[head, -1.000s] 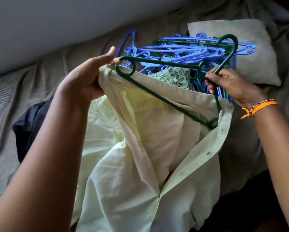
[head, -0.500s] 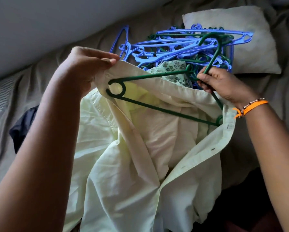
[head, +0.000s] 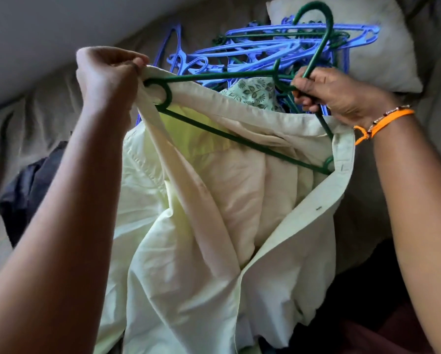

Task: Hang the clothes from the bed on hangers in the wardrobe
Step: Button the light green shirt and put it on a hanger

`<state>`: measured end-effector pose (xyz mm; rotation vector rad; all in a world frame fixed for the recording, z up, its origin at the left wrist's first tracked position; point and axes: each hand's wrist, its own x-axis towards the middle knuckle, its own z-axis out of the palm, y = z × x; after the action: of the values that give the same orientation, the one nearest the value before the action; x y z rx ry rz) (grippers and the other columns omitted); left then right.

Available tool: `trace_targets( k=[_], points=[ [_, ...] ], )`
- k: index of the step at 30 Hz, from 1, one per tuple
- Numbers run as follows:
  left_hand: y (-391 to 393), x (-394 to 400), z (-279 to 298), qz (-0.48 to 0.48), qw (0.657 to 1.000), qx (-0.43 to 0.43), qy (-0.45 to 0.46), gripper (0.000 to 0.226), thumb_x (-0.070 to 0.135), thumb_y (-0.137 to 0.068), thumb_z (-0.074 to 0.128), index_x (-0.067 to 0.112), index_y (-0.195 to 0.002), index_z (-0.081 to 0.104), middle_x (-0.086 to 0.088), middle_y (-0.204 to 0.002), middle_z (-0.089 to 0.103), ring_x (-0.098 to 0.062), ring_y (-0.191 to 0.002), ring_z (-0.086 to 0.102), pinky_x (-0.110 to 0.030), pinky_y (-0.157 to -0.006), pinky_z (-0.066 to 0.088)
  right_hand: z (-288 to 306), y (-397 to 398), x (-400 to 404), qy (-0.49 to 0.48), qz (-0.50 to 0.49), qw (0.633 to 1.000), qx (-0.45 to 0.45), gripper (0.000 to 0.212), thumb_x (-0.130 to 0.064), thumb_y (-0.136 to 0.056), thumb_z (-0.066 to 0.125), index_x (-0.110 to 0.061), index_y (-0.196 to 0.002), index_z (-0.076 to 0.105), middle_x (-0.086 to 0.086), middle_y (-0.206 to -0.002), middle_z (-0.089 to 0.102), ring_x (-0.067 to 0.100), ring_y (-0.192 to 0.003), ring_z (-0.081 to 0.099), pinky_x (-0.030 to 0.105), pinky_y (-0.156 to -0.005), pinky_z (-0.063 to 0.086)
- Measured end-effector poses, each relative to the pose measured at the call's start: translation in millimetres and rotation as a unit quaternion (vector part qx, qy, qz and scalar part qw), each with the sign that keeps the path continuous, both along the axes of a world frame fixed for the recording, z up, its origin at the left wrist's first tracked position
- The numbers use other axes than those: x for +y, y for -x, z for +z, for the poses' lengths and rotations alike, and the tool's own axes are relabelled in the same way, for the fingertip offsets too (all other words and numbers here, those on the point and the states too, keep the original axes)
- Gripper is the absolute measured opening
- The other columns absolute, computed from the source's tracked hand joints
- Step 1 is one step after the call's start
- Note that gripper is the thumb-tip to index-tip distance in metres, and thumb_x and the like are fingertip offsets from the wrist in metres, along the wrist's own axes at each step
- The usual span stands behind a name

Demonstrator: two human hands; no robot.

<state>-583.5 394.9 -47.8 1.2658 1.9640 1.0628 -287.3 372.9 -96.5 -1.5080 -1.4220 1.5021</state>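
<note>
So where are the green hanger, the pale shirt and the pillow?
Green hanger (head: 240, 141): head view, its lower bar.
Pale shirt (head: 188, 264): head view, its front panel.
Pillow (head: 383, 65): head view, its bare right side.

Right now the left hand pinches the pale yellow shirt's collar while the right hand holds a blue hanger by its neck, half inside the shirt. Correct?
Not quite. In the head view, the hanger held by the right hand is green; the blue hangers lie piled behind on the bed. The rest holds: the left hand pinches the shirt at its collar.
</note>
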Motion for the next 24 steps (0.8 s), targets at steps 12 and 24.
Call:
trace_targets(
  k=[12, 24],
  points=[
    [-50, -8, -24, -0.231, 0.97, -0.02, -0.078, 0.045, 0.021, -0.077, 0.061, 0.018, -0.122, 0.063, 0.008, -0.11, 0.06, 0.005, -0.099, 0.055, -0.015, -0.09, 0.044, -35, 46, 28, -0.121, -0.088, 0.94, -0.307, 0.025, -0.04, -0.095, 0.045, -0.017, -0.093, 0.054, -0.004, -0.091, 0.059, 0.02, -0.095, 0.053, 0.036, -0.083, 0.031],
    [-65, -122, -87, -0.144, 0.946, 0.269, 0.111, 0.056, 0.061, -0.082, 0.053, 0.01, -0.105, 0.045, -0.009, -0.107, 0.051, -0.034, -0.099, 0.055, -0.04, -0.073, 0.041, -102, 56, -131, -0.075, -0.476, 0.842, -0.241, 0.059, -0.038, -0.07, 0.063, 0.001, -0.109, 0.043, 0.016, -0.104, 0.051, 0.029, -0.095, 0.052, 0.045, -0.086, 0.041]
  ],
)
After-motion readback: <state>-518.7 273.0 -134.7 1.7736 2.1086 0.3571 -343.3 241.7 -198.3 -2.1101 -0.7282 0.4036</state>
